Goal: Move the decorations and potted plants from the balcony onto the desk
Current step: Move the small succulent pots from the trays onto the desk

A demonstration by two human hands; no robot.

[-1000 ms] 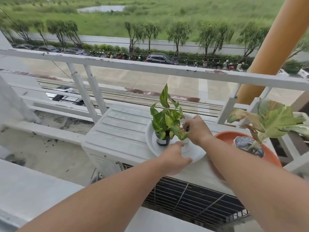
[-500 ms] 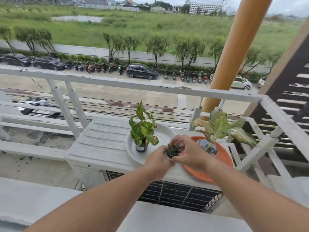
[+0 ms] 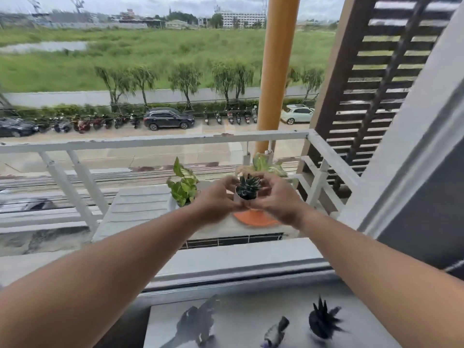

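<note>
Both arms extended forward, forearms bare, wrists roughly level. Left hand (image 3: 218, 197) and right hand (image 3: 275, 197) cup one small succulent pot (image 3: 247, 190) between them, fingers curled around its sides; the pot is clear of any surface, held upright above the balcony unit. Hands slightly blurred.

Succulent: dark spiky rosette with pale striping, in a small round white pot.

On the balcony, a white ribbed air-conditioner unit (image 3: 140, 207) with a dark grille on its front face. On top: one green leafy plant (image 3: 184, 185) in a small dark pot, and one pale variegated plant (image 3: 266, 165) behind the hands, over a round orange saucer (image 3: 256, 218). White painted metal railing (image 3: 155, 141), paint chipped in spots.

Near edge, on a grey desk (image 3: 246, 315): three dark items, blurred – one leafy shape (image 3: 198, 320), one small bird-like figure (image 3: 276, 332), one spiky plant (image 3: 322, 320).

Plant count in view: one held, two on the unit.
</note>
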